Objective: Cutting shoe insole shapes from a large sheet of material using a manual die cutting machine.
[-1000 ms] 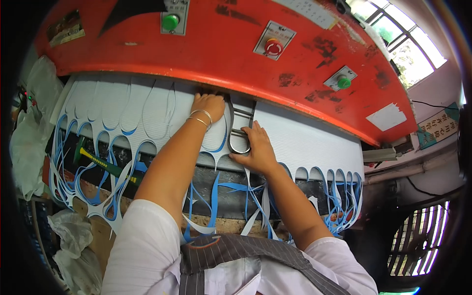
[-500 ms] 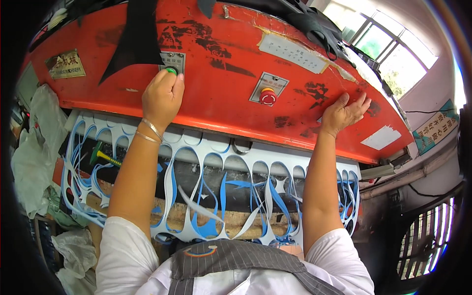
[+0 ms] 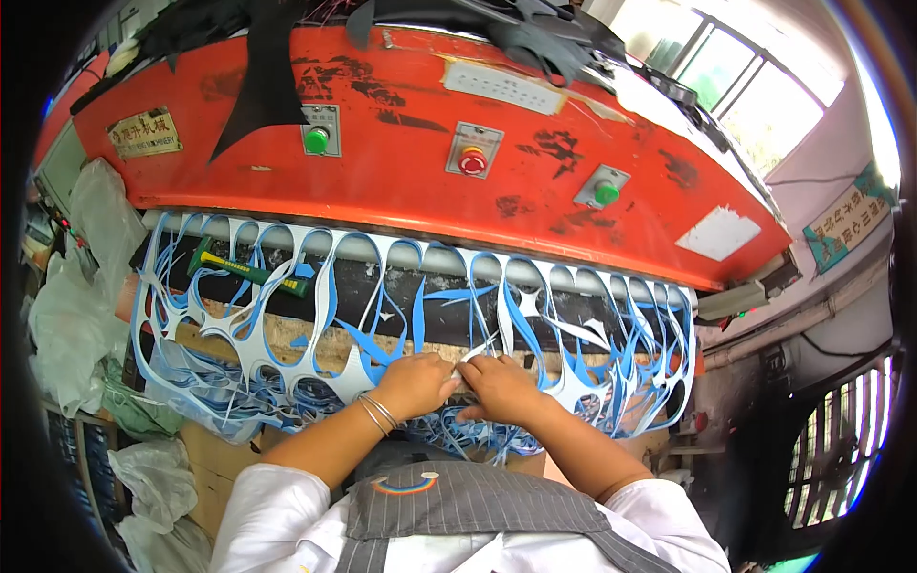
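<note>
Two hands had, as I watched, come down from the red metal machine [image 3: 382, 177]: the left hand [image 3: 417, 385] and right hand [image 3: 500, 390] met, fingers closed on the perforated blue-and-white sheet [image 3: 353, 374] spread below it. Attention had seemingly passed from round green buttons [image 3: 316, 140] to material.

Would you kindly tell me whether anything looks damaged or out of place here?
The red panel looks worn, with dark scuffs. A green hammer lies slanted among blue-and-white strips, perhaps an odd spot for a tool.
</note>
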Motion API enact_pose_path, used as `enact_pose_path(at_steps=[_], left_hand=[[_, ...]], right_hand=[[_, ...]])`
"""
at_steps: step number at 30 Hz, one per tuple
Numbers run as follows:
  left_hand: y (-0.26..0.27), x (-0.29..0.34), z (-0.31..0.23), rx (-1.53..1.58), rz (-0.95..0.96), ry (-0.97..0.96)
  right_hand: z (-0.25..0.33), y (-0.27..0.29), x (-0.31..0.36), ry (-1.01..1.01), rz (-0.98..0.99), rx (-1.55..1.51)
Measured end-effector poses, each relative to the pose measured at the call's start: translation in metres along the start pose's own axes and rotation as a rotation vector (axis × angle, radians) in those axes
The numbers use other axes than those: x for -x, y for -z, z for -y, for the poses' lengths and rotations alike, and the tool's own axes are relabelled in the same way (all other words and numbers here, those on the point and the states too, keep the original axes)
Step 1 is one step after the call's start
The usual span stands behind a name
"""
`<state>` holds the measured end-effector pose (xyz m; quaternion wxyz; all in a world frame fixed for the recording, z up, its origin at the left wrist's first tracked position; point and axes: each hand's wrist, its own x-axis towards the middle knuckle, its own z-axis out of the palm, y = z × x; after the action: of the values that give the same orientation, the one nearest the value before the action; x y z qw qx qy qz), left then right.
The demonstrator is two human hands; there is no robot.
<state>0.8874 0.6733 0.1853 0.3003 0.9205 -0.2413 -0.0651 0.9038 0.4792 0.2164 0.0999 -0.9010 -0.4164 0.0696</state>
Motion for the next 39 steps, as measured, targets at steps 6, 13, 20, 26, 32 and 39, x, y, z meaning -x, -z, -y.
enact_pose_path(at_steps=[6, 13, 20, 26, 32, 39], left_hand=[[-0.02, -0.005, -0.006, -0.076, -0.337, 0.053], [-0.007, -0.017, -0.012, -0.049, -0.41, 0.15], [0.047, -0.085, 0.0, 0.188, -0.327, 0.248], [-0.016, -0.135, 0.095, -0.296, -0.766, 0.114], [-0.032, -0.148, 0.124, -0.184, -0.769, -0.001], [0.0, -0.164, 0.092, -0.078, -0.918, -0.006]], right_hand=[[0.002, -0.041, -0.01, -0.205, -0.293, 0.137], [-0.01, -0.02, -0.009, -0.165, -0.218, 0.133], [-0.096, 0.088, -0.065, -0.061, 0.13, -0.445], [-0.147, 0.044, -0.188, -0.006, -0.175, 0.051], [-0.18, 0.024, -0.259, 0.354, 0.08, 0.359], [-0.201, 0.031, -0.282, 0.681, -0.162, 0.228]])
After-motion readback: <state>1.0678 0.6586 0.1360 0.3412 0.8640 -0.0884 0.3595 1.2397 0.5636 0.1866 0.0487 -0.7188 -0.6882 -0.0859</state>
